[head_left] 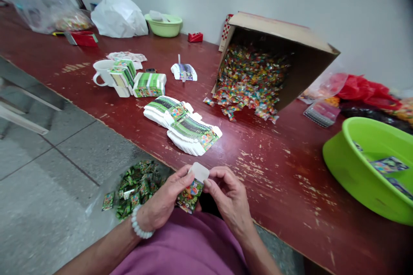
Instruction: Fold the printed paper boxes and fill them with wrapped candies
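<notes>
Small printed carton (190, 195) is in the person's hands, just over the near table edge, above the lap. Long axis runs mostly away from the body, leaning a bit right — white flap (199, 171) up at the far end, pointing toward the table, opposite end down toward the lap. Printed face turned up to the camera.

Left hand (166, 200) clamped on the carton: thumb along its left edge near the flap, other fingers mostly hidden behind. Pale bead bracelet (139, 226) on that wrist. Right hand (231, 200) at the flap's right edge, thumb and forefinger close together and touching there; can't tell if they pinch it. Its other fingers are curled.

Just beyond the hands, fanned flat cartons (193, 133) lie on the red table (258, 142), printed side up, fan running far-left to near-right. Cardboard box (309, 64) lies on its side behind, opening facing the person, wrapped sweets (250, 81) spilling out. Green basin (337, 154) at right, some printed packets (389, 164) inside. Below the table edge, left of the left hand — pile of small green packs (138, 182) on clear plastic.
</notes>
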Demonstrator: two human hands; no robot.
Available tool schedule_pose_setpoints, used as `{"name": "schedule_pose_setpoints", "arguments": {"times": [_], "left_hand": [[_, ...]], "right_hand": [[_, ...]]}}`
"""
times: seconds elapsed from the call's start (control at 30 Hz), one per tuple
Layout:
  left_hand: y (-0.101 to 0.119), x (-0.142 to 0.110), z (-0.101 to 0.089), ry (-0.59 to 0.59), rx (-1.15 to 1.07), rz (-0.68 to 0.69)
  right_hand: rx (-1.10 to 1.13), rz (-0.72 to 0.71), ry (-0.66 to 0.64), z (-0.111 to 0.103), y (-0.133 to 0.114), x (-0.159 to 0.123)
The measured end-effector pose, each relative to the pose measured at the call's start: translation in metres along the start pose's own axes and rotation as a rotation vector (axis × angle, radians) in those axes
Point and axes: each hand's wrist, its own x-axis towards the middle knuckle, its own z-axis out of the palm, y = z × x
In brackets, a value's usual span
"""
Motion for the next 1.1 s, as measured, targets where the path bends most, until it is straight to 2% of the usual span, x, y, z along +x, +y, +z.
{"name": "schedule_pose_setpoints", "arguments": {"times": [0.13,0.23,0.37,0.5,0.7,0.8,0.87,0.97,1.03,1.1], "left_hand": [[0.0,0.0,0.003,0.025,-0.039,-0.068],[-0.001,0.0,0.004,0.071,-0.072,-0.055],[-0.005,0.002,0.004,0.132,-0.096,0.039],[-0.007,0.003,0.002,0.163,-0.135,0.079],[-0.008,0.003,-0.003,0.229,-0.101,0.054],[-0.009,0.003,-0.003,0.268,-0.055,0.051],[-0.007,0.003,-0.002,0.248,-0.01,0.07],[-0.003,0.005,-0.001,0.12,0.058,0.125],[-0.001,0.006,-0.001,0.074,0.078,0.15],[0.0,0.006,0.0,0.06,0.094,0.151]], "right_hand": [[0.166,0.111,0.107,0.006,0.006,-0.004],[0.123,0.043,0.093,0.008,0.007,-0.008],[0.013,-0.078,0.091,0.011,0.007,-0.012],[-0.002,-0.096,0.098,0.013,0.009,-0.011],[0.086,-0.065,-0.026,0.008,0.003,-0.008],[0.126,-0.049,-0.04,0.007,-0.001,-0.005],[0.217,0.004,-0.015,0.01,-0.002,-0.004],[0.385,0.105,0.042,0.015,0.001,-0.004],[0.415,0.132,0.069,0.016,0.002,-0.004],[0.387,0.129,0.042,0.015,0.001,-0.003]]}}
